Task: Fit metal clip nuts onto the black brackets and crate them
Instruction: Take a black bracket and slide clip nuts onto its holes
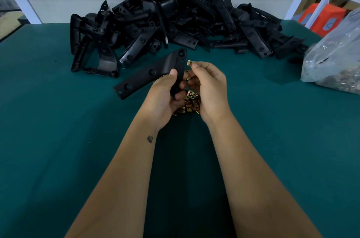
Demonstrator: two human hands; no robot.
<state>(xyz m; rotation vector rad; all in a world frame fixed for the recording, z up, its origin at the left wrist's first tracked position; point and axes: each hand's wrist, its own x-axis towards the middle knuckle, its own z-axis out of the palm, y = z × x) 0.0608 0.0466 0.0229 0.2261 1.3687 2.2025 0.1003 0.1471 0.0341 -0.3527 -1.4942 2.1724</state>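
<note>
Head view looks down on a green table that fills most of the frame. At twelve o'clock, against the far wall, lies a big tangled heap of black brackets, spreading from ten o'clock round to two o'clock. At three o'clock a clear plastic bag slumps on the table edge, with small metal parts dimly visible through it. Behind the bag, toward two o'clock, stands an orange stool under a white frame.

Two bare forearms reach in from six o'clock and meet near the centre. The left hand grips one black bracket, thumb curled over its upper face and fingers wrapped beneath; the bracket's long arm runs out toward nine o'clock, and its shorter end rises toward twelve o'clock, lifted clear of the table. The right hand sits just beside it at its three o'clock side, fingers curled, pinching a single brass-coloured clip nut between thumb and forefinger. That nut is held just beside the bracket's upper end, apart from it by a small gap.

Beneath and between the two hands, on the cloth, lies a small pile of clip nuts, partly hidden by the fingers.
</note>
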